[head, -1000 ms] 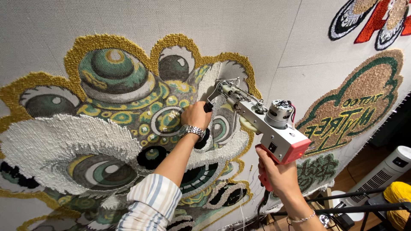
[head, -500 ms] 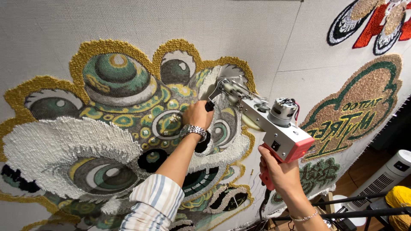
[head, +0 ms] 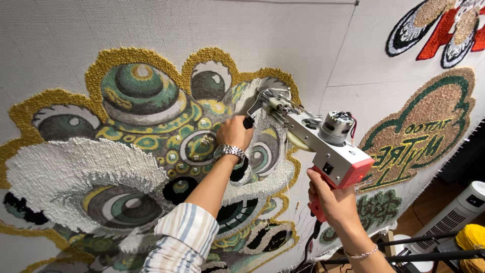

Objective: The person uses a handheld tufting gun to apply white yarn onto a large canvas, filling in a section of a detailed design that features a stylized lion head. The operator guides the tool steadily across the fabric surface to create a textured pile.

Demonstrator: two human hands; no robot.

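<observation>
The tufting gun [head: 316, 139] is pressed nose-first against the stretched backing cloth [head: 151, 30], near the upper right edge of the lion-head design [head: 151, 151]. The left hand [head: 233, 132] is closed around the black front grip; the right hand [head: 333, 199] is wrapped around the red rear handle.

Most of the design appears filled: gold border, green eyes, white fur. A pale patch beside the gun's nose looks unfilled, though the tool hides part of it.

The cloth's upper area is bare. A second tufted panel [head: 424, 131] hangs towards the right edge. A white tower fan [head: 454, 215] and yellow yarn [head: 472, 240] sit low in the room's corner.
</observation>
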